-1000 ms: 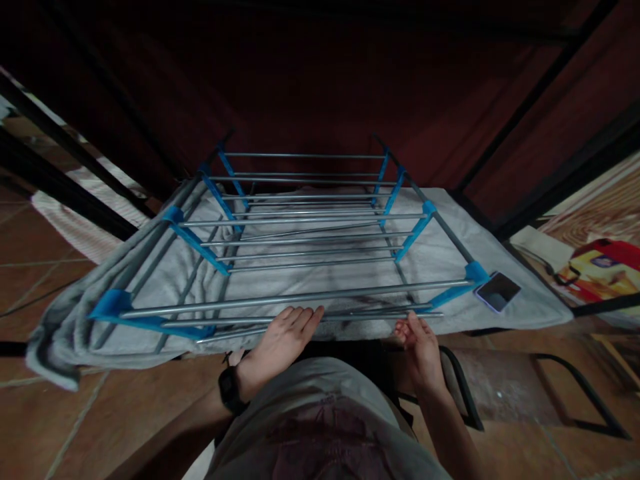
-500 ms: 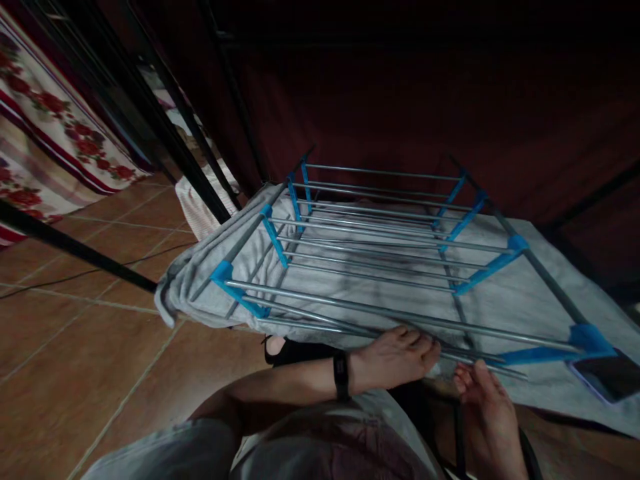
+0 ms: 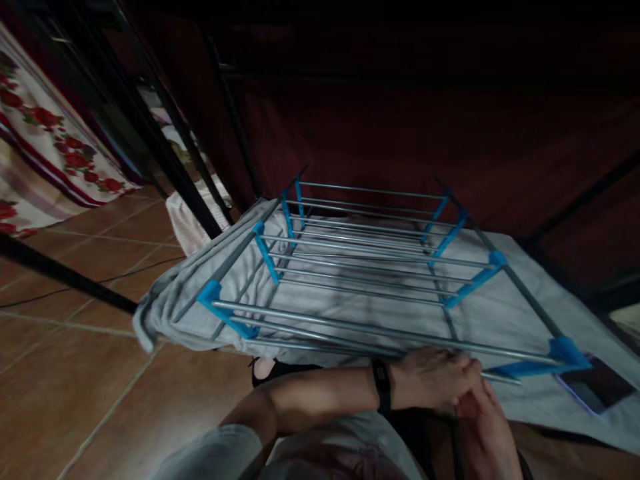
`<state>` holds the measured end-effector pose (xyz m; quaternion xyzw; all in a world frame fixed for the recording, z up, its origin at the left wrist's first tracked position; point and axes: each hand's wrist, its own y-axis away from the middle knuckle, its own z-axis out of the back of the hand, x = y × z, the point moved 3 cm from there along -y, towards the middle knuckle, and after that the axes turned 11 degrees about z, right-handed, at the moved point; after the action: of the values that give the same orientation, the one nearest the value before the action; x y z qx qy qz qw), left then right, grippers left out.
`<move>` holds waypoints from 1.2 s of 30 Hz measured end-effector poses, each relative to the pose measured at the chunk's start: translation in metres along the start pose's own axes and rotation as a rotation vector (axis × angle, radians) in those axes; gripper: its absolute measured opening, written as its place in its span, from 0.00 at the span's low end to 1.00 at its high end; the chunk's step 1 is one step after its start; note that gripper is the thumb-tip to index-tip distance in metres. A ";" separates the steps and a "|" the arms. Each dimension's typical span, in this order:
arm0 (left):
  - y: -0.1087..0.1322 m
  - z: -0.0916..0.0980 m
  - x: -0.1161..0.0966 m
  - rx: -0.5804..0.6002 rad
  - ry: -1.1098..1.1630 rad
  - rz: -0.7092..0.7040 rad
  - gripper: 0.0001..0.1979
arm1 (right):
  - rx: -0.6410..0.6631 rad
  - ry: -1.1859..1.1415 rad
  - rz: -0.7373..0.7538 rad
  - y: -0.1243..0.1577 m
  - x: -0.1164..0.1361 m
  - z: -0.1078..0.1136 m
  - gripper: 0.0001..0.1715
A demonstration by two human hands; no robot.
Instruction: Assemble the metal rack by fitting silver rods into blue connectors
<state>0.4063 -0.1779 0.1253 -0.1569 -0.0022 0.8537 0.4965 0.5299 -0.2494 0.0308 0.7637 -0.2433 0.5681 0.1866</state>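
Note:
A rack of thin metal rods with blue plastic corner pieces (image 3: 213, 293), shaped like a clothes drying rack, lies on a grey blanket (image 3: 475, 313). Loose-ended metal rods (image 3: 503, 379) run along its near side, toward the right blue piece (image 3: 537, 367). My left hand (image 3: 433, 377), with a black band on the wrist, is closed over these rods. Just to its right, my right hand (image 3: 483, 407) has its fingers bent up against the fingertips of my left hand. What the right fingers pinch is hidden.
A phone (image 3: 595, 383) lies on the blanket beyond the rack's right corner. Black metal poles (image 3: 165, 160) slant at the left. A floral cloth (image 3: 65, 143) hangs over the tiled floor (image 3: 75, 373), where a cable runs. Dark red fabric (image 3: 400, 133) covers the back.
My left hand has slid rightward along the near rods and now meets my right hand. A gap lay between them before. The view has shifted slightly.

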 end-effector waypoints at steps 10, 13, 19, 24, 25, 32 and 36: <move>-0.003 0.011 0.009 0.198 -0.015 0.159 0.29 | -0.377 0.213 0.195 0.002 0.011 0.015 0.20; -0.007 0.008 0.006 0.229 -0.045 0.175 0.30 | -0.395 0.344 0.330 -0.003 0.015 0.026 0.25; -0.015 0.007 -0.009 0.175 -0.012 0.144 0.26 | -0.345 0.345 0.399 -0.025 0.012 0.034 0.36; -0.032 0.008 -0.019 0.167 0.028 0.144 0.26 | -0.349 0.340 0.376 -0.036 0.010 0.041 0.33; -0.037 0.008 -0.021 0.173 0.026 0.149 0.25 | -0.347 0.343 0.377 -0.036 0.011 0.041 0.32; -0.064 0.005 -0.034 0.233 0.000 0.195 0.17 | -0.318 0.314 0.365 -0.042 0.031 0.035 0.25; -0.069 0.001 -0.033 0.230 0.043 0.251 0.16 | -0.205 0.306 0.359 -0.054 0.045 0.031 0.21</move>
<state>0.4791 -0.1708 0.1460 -0.1164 0.1257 0.9002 0.4004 0.5957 -0.2303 0.0647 0.5904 -0.4003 0.6735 0.1940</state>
